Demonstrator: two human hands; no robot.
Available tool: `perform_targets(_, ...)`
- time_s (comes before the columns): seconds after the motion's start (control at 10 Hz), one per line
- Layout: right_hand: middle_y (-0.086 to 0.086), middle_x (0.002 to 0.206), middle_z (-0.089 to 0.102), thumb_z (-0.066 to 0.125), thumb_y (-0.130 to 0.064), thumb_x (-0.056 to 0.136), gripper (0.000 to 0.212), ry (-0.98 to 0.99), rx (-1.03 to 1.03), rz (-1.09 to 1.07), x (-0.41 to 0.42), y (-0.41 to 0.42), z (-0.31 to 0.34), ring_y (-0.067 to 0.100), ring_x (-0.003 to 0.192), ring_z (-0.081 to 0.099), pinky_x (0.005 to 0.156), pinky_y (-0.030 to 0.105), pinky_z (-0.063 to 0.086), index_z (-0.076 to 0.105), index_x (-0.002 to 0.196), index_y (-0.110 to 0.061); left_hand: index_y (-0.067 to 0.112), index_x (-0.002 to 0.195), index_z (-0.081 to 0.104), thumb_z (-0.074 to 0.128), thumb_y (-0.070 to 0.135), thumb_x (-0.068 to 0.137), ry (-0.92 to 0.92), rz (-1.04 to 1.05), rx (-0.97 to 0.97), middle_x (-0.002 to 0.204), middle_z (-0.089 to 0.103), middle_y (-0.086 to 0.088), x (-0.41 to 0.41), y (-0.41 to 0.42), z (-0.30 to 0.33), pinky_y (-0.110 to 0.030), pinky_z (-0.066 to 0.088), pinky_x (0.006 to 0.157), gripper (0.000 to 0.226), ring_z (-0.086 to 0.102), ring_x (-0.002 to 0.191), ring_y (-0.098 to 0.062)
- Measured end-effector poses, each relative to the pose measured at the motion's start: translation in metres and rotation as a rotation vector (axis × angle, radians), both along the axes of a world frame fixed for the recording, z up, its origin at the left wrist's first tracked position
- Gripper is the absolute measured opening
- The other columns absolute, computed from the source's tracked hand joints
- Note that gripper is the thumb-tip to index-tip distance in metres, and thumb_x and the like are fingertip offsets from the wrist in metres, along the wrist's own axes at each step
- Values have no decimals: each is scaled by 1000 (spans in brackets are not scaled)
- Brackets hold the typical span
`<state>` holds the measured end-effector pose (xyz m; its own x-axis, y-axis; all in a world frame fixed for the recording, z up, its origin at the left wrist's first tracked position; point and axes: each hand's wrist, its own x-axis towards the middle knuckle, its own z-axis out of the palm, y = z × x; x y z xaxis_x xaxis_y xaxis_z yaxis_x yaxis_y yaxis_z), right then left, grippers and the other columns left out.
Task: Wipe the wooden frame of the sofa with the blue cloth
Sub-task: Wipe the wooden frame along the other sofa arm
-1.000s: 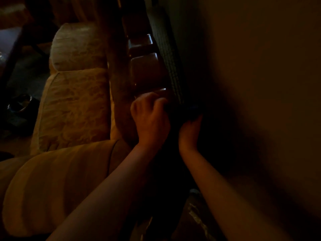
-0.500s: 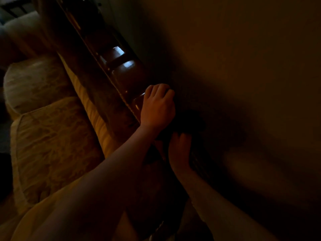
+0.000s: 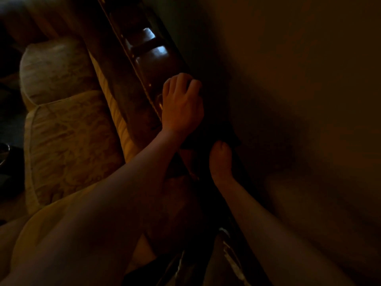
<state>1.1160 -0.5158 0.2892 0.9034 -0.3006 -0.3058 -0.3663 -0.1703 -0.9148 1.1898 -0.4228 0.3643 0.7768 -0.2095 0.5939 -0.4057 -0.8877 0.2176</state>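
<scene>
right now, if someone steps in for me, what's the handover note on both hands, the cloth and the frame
Left hand: fingers curled, knuckles up, on the top rail of the wooden frame; too dark to tell whether it has a grip on anything.
Right hand: lower down behind the rail, beside the wall, touching a dark bunched shape, probably the cloth; colour unreadable.
Done: cannot tell how much has been wiped.
Left: presumably the glossy rail further up, and the rest of the frame.

dim room, bare wall [image 3: 299, 79], patterned cushions [image 3: 68, 141]
</scene>
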Motion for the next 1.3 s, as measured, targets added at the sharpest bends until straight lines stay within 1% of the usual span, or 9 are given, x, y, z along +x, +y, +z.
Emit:
perform_targets(0.1, 21, 115, 54, 15, -10, 98, 43, 206, -53, -67, -18, 24, 0, 35, 109, 51, 97, 43, 39, 49, 121, 3, 11, 93, 54, 45, 11, 83, -115, -22, -65, 94, 59, -18, 3, -1, 0, -41, 43, 82, 14, 44, 95, -23)
perform_targets(0.2, 25, 75, 63, 61, -9, 79, 14, 264, -126, 128, -20, 27, 1, 39, 68, 63, 60, 47, 54, 65, 82, 4, 7, 95, 61, 40, 10, 84, -113, 119, -307, 100, 58, -19, -8, -5, -3, -38, 45, 80, 24, 53, 96, -28)
perform_targets(0.3, 22, 91, 64, 62, -8, 86, 16, 97, -24, 131, -10, 10, -13, 36, 85, 63, 76, 45, 52, 65, 94, 5, -3, 99, 62, 44, 0, 78, -68, 271, -588, 108, 53, -20, -48, -7, -25, -22, 42, 90, 28, 50, 104, -24)
perform_targets(0.4, 15, 135, 49, 35, -25, 101, 42, 118, 386, -72, 9, -14, -13, 31, 123, 48, 107, 44, 37, 42, 138, -6, -7, 109, 55, 45, -6, 79, 80, 384, -735, 113, 49, -20, -88, -4, -53, 1, 26, 88, 32, 41, 104, -17)
perform_targets(0.5, 6, 139, 46, 33, -44, 100, 52, 189, 573, -138, 17, -21, -10, 26, 122, 48, 104, 38, 41, 34, 145, -17, 0, 126, 45, 39, 0, 93, 483, 431, -869, 121, 44, -6, -102, 3, -83, -9, 30, 98, 34, 40, 108, -11)
perform_targets(0.6, 7, 139, 46, 30, -45, 100, 52, 165, 573, -130, 6, -14, 0, 25, 120, 50, 104, 41, 42, 34, 145, -17, 12, 134, 39, 38, 8, 96, 869, 388, -925, 129, 47, -6, -104, 9, -105, -48, 44, 99, 38, 50, 114, -24)
perform_targets(0.7, 12, 126, 54, 33, -23, 100, 40, 122, 384, -105, -6, -6, 7, 28, 112, 54, 100, 41, 44, 50, 131, -5, 13, 139, 36, 40, 9, 96, 1021, 415, -958, 133, 47, -10, -94, 14, -115, -52, 46, 95, 43, 53, 114, -31)
perform_targets(0.8, 10, 95, 57, 35, -18, 98, 29, 103, 304, -88, -13, -3, 13, 29, 92, 56, 85, 42, 45, 59, 104, -4, 9, 139, 35, 42, 7, 95, 1042, 428, -932, 130, 49, -9, -87, 17, -120, -51, 47, 94, 44, 53, 110, -31)
perform_targets(1.3, 8, 147, 38, 25, -33, 104, 46, 253, 489, -226, 9, -23, -98, 23, 132, 39, 101, 35, 37, 32, 144, -13, 7, 137, 31, 38, 6, 98, 1030, 345, -795, 132, 44, -11, -97, 20, -214, -33, 41, 93, 40, 48, 115, -29)
